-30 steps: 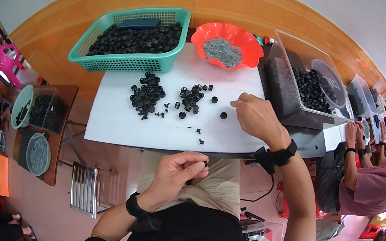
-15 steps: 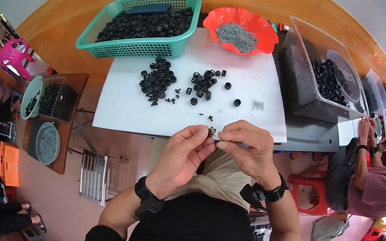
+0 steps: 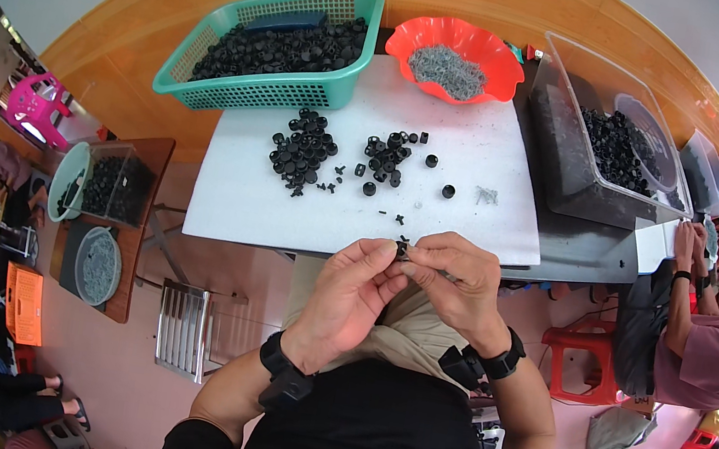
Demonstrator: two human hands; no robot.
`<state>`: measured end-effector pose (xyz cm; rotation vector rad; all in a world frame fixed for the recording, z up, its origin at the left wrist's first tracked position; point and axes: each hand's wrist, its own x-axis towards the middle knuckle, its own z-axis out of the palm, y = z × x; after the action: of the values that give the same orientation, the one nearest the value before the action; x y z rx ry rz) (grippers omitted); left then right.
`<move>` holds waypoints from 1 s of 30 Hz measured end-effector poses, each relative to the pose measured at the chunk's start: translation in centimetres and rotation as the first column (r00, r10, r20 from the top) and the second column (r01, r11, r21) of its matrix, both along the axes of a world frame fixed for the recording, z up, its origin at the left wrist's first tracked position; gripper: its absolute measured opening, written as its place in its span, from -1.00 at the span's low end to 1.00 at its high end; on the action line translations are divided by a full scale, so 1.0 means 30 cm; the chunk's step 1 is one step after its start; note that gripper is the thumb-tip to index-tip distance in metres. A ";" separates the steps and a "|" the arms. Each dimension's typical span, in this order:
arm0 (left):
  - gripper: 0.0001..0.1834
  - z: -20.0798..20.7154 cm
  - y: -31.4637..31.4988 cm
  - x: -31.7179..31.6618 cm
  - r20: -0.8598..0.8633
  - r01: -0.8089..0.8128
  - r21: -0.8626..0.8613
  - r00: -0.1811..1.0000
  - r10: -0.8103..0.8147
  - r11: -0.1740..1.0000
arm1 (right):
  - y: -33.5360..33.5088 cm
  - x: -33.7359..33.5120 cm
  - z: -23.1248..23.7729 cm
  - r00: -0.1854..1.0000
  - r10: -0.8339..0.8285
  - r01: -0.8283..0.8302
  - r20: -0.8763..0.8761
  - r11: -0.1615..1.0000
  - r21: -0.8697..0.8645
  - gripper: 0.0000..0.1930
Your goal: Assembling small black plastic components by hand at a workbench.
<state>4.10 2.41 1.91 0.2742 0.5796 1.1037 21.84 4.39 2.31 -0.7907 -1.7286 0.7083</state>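
At the near edge of the white sheet (image 3: 240,216), my left hand (image 3: 348,290) pinches a small black plastic part (image 3: 401,248) between thumb and fingertips. My right hand (image 3: 465,282) is closed too, its thumb and forefinger meeting at that same part. Whatever else the right fingertips hold is hidden. Just beyond the hands lie tiny black cross-shaped pieces (image 3: 399,219). Farther up the sheet are a pile of round black caps (image 3: 303,156) on the left and a smaller group of black cylindrical pieces (image 3: 385,156) in the middle. A few thin pale pins (image 3: 486,195) lie to the right.
A green basket (image 3: 253,95) of black parts and a red scalloped bowl (image 3: 472,93) of grey pins stand at the back. Right of them is a clear bin (image 3: 577,197) with black parts. A person (image 3: 702,359) sits at the far right, near a red stool (image 3: 583,346).
My right hand has come in against the part in my left fingers; a narrow gap separated them before. The whole view has shifted slightly.
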 end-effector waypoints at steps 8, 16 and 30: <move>-0.79 0.006 -0.014 0.007 -0.111 0.011 0.082 0.994 -0.002 0.997 | -0.005 0.013 0.013 1.000 0.012 -0.012 0.010 0.997 -0.075 -0.82; -0.78 0.015 -0.012 0.000 -0.118 0.053 0.146 0.992 -0.036 0.988 | -0.016 0.021 0.035 0.999 -0.005 0.007 0.052 0.999 -0.037 -0.79; -0.83 0.012 -0.019 0.014 -0.129 0.093 0.110 0.989 -0.079 0.990 | -0.036 0.051 0.028 0.973 -0.062 0.037 0.222 0.993 0.113 -0.66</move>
<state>4.53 1.83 2.27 0.4673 0.6091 1.0428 23.38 3.32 3.14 -0.8618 -1.9271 0.5007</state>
